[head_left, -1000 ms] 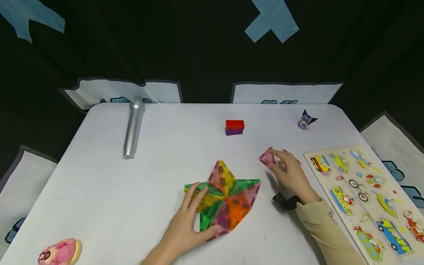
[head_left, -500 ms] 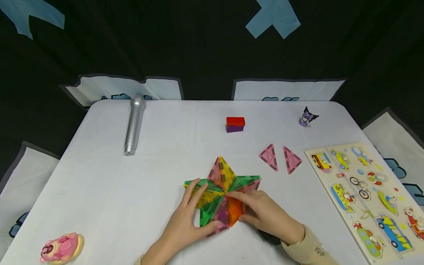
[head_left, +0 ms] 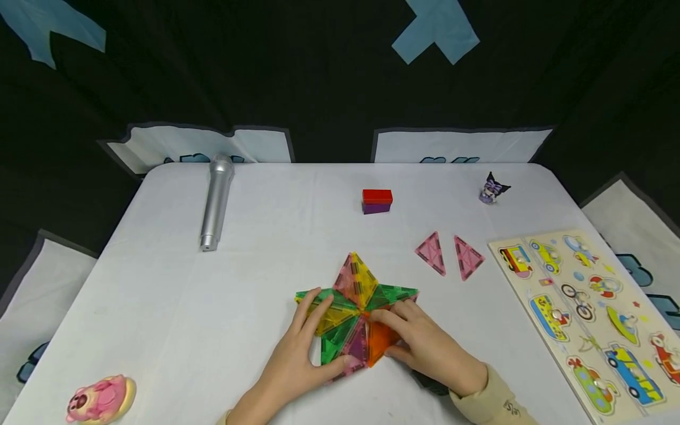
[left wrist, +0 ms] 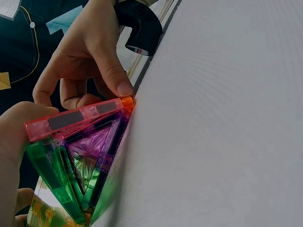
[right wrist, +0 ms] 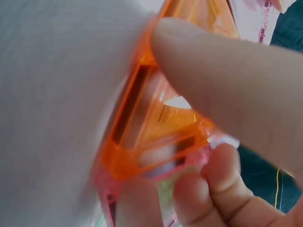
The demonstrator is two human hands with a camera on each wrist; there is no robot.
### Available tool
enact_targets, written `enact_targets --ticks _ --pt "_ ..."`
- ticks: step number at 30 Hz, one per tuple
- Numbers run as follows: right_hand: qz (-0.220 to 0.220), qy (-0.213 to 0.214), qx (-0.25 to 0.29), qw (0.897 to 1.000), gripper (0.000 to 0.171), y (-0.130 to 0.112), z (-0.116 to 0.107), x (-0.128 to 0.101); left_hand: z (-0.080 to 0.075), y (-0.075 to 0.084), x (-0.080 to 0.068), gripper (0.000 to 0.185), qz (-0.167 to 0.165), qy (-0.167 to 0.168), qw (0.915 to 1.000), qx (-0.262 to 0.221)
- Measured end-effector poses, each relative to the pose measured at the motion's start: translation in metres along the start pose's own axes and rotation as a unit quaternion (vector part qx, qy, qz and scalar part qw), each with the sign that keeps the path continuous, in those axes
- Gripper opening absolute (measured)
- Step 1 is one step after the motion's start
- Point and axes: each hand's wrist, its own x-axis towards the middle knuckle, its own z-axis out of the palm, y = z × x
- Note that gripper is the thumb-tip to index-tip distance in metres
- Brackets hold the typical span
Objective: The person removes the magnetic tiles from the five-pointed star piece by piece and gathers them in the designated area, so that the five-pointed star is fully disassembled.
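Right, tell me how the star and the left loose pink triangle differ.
Colour: the star mixes green, yellow, orange, pink and purple; the triangle is only pink.
Build: the star joins many pieces and is far bigger; the triangle is one small piece.
Contact: both hands, left and right, touch the star; neither touches the triangle.
Shared: both look see-through.

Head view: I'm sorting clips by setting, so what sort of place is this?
Possibly a curtained-off play area: a white table holds translucent coloured tiles and a picture puzzle board, with a black curtain behind.
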Motion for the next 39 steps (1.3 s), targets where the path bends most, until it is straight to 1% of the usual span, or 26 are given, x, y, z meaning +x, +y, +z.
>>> enact_targets --ticks 3,7,9,11,12,14,16,18,19,21,22,24,25,27,30,32,33,34,36,38,39 --pt "-0.020 0.001 -0.003 1.000 0.058 0.000 -0.001 -0.001 0.000 0.000 0.000 0.087 -0.004 -0.001 1.0000 -0.001" --pt "-0.058 0.007 0.004 0.998 0.057 0.001 -0.002 -0.001 0.001 0.000 0.000 0.087 -0.005 0.000 1.0000 0.001" --pt "-0.069 0.006 0.008 0.998 0.055 0.002 -0.002 -0.001 0.001 -0.001 0.000 0.088 -0.005 0.002 1.0000 0.001" --pt "-0.070 -0.006 0.020 0.997 0.051 0.003 -0.004 -0.001 0.001 -0.001 0.000 0.088 -0.003 0.004 1.0000 0.002" --pt "-0.068 -0.019 0.029 0.997 0.048 0.003 -0.006 -0.001 0.002 -0.001 0.000 0.088 -0.001 0.005 1.0000 0.001" --pt "-0.061 -0.051 0.059 0.995 0.043 0.004 -0.010 -0.002 0.002 -0.002 0.000 0.088 0.001 0.006 1.0000 0.000" --pt "-0.057 -0.079 0.109 0.989 0.039 0.004 -0.017 -0.002 0.002 -0.002 0.000 0.087 0.001 0.005 1.0000 0.000" --pt "-0.055 -0.085 0.166 0.981 0.036 0.005 -0.025 0.000 0.002 -0.001 0.000 0.088 -0.002 0.001 1.0000 -0.001" --pt "-0.052 -0.078 0.194 0.976 0.037 0.007 -0.030 0.003 0.003 -0.001 0.000 0.088 -0.004 0.000 1.0000 0.000" --pt "-0.032 -0.047 0.241 0.969 0.037 0.013 -0.042 0.011 0.002 -0.001 -0.001 0.088 -0.008 -0.001 1.0000 0.000" --pt "-0.015 -0.027 0.254 0.967 0.038 0.017 -0.047 0.017 0.003 -0.001 -0.001 0.089 -0.008 0.000 1.0000 0.001" --pt "0.033 0.010 0.260 0.965 0.039 0.031 -0.057 0.030 0.003 -0.001 -0.001 0.089 -0.009 0.000 1.0000 0.000" --pt "0.060 0.022 0.262 0.963 0.040 0.039 -0.060 0.038 0.003 -0.001 -0.001 0.089 -0.011 0.000 0.9999 -0.001" --pt "0.115 0.028 0.260 0.958 0.040 0.055 -0.063 0.053 0.003 -0.001 -0.002 0.090 -0.013 -0.003 0.9999 -0.001" --pt "0.184 0.004 0.253 0.950 0.042 0.075 -0.062 0.070 0.003 0.000 -0.003 0.090 -0.019 -0.010 0.9998 -0.004" --pt "0.214 -0.023 0.243 0.946 0.045 0.084 -0.060 0.077 0.004 0.000 -0.003 0.090 -0.019 -0.013 0.9997 -0.005" --pt "0.224 -0.035 0.234 0.945 0.047 0.087 -0.059 0.079 0.004 0.001 -0.003 0.090 -0.019 -0.014 0.9997 -0.007" --pt "0.230 -0.048 0.226 0.945 0.049 0.089 -0.058 0.080 0.004 0.001 -0.003 0.090 -0.019 -0.014 0.9997 -0.007" --pt "0.231 -0.067 0.207 0.948 0.053 0.092 -0.057 0.081 0.003 0.001 -0.002 0.090 -0.017 -0.012 0.9998 -0.006" --pt "0.222 -0.076 0.188 0.954 0.058 0.091 -0.058 0.080 0.002 0.002 -0.002 0.090 -0.019 -0.008 0.9998 -0.002" --pt "0.213 -0.073 0.173 0.959 0.059 0.089 -0.059 0.079 0.001 0.002 -0.001 0.090 -0.017 -0.005 0.9998 0.000"
